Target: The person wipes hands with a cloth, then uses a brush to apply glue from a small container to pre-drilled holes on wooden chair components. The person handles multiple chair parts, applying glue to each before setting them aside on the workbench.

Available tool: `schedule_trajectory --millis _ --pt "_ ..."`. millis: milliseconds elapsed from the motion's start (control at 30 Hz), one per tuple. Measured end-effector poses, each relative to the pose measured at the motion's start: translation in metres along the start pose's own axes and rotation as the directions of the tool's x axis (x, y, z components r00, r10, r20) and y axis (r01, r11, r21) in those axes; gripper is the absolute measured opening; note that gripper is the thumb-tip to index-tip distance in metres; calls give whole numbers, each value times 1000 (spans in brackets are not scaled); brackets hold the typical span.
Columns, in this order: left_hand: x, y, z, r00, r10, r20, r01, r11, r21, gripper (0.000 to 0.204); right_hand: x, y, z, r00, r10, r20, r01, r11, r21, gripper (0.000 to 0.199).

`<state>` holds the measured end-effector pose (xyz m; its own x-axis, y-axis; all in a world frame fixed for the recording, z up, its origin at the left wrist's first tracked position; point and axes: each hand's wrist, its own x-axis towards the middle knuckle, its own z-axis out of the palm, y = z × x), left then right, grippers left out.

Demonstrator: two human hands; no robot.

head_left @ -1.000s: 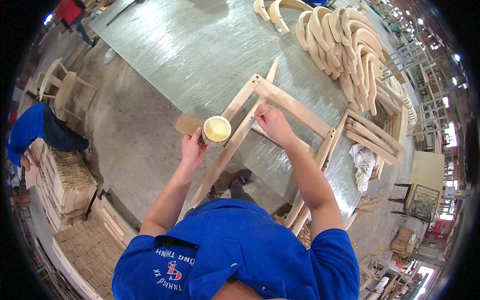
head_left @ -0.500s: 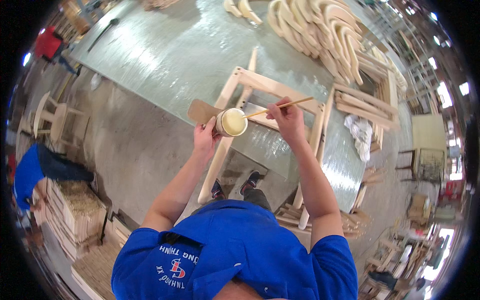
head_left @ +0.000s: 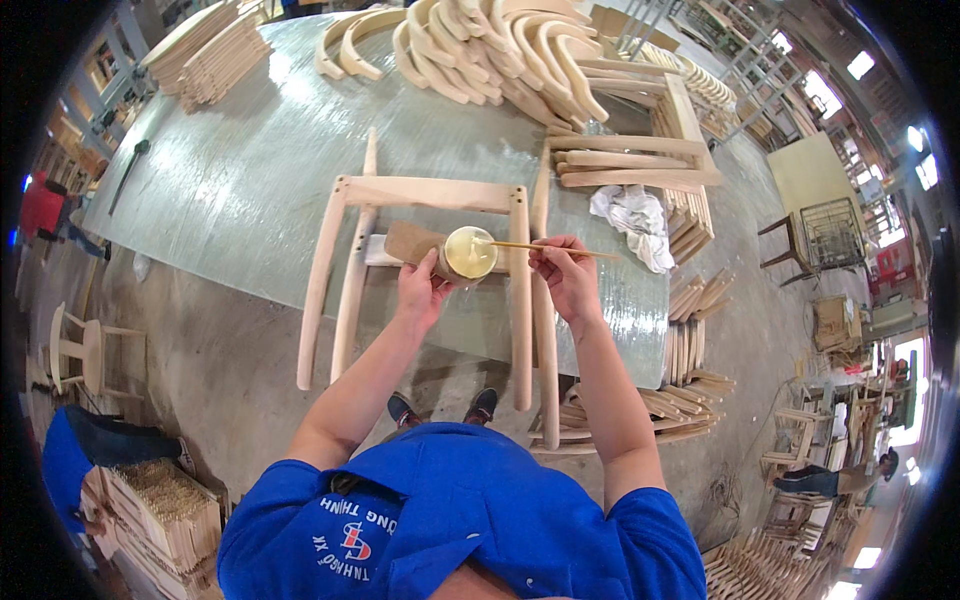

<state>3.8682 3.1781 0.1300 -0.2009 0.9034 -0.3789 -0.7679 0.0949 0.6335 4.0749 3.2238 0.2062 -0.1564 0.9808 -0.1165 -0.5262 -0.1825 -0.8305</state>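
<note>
Pale-yellow paste lies accessible to the stick my right hand pinches, because my left hand grips the cup mouth-up.

**Wide workshop, bright along its right side**

A broad green-grey bench — its top glossy and streaked with reflections — stands on a scuffed concrete floor. Out from the bench's near left corner, well apart, is a pale wooden chair. Well beyond the right edge come a large pale board and, just beside it, a dark wire crate. Past the far right corner, windows glow white.
</note>
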Motion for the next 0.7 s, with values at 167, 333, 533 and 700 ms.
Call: schedule_trajectory --millis 167,333,533,700 --pt "18 -48 54 998 -60 30 61 998 -31 22 20 -6 -60 973 85 -214 -84 996 12 16" --pt "33 -64 69 999 -43 -24 41 997 -65 22 53 -15 -69 971 107 -215 -97 994 56 21" --pt "27 -65 52 996 -17 -86 12 998 -53 21 108 -36 -76 967 -216 -135 172 945 -280 19" --pt "20 -56 9 987 -21 -159 15 999 -42 22 130 -23 -64 966 -257 7 225 834 -504 20"
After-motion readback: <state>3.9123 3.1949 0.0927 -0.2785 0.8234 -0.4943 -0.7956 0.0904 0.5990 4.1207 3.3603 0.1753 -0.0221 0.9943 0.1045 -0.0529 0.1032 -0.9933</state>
